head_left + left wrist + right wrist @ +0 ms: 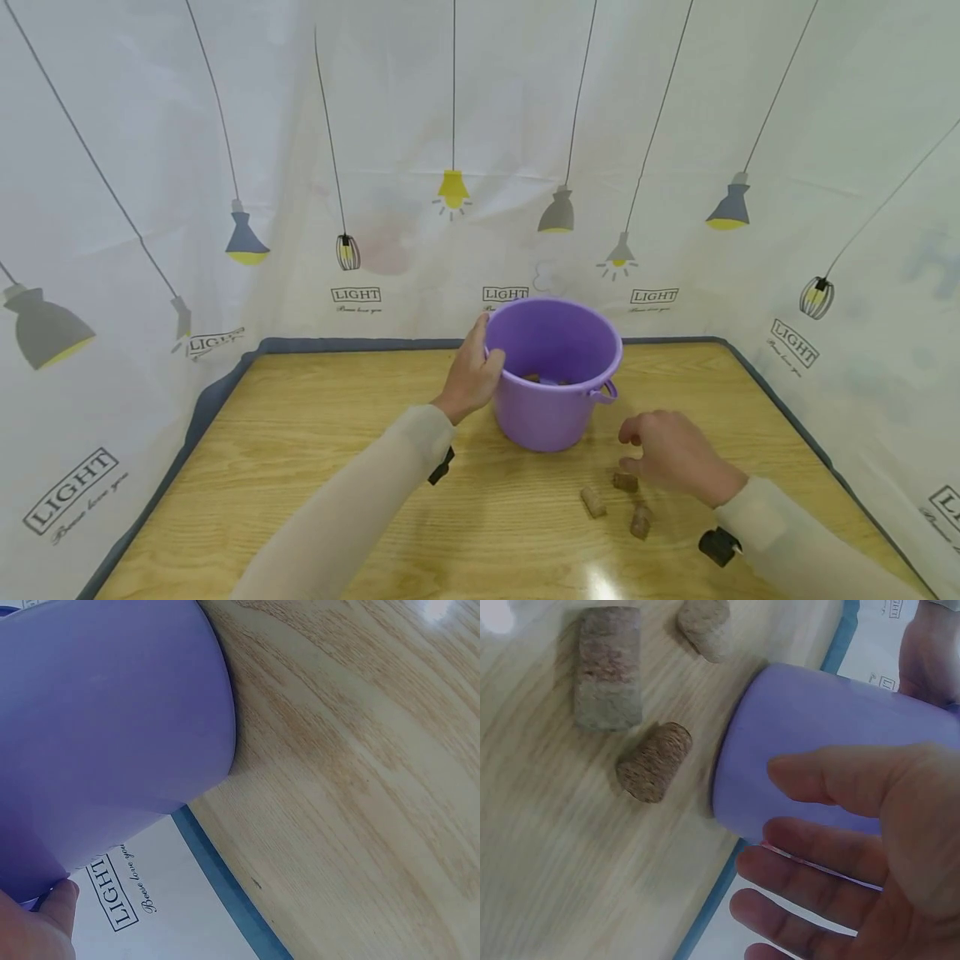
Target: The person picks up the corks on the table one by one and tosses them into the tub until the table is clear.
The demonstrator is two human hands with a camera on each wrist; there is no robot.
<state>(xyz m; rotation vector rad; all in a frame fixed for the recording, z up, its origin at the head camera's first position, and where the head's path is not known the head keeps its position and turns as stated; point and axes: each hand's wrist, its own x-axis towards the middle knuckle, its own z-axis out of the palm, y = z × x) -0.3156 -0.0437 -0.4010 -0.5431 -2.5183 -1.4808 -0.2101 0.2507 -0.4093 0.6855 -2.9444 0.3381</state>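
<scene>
A purple bucket [543, 417] stands upright on the table, its handle [603, 393] hanging at the right side. My left hand [474, 372] grips the bucket's rim at the left, thumb outside or along the edge. Three corks lie on the wood in front of the bucket: a pale cork [593, 502], a darker cork [625, 481] and another cork [641, 521]. Just above and right of them hovers my right hand [671, 450]; in the right wrist view its fingers [810, 896] are spread with nothing in them. A few brown pieces [531, 377] show inside the bucket, mostly hidden by its wall.
The wooden table [337, 500] has a dark blue-grey edging [375, 343] along the back and sides. White cloth walls [420, 100] printed with lamps close in behind, left and right. A black wrist camera [720, 546] sits on the right sleeve.
</scene>
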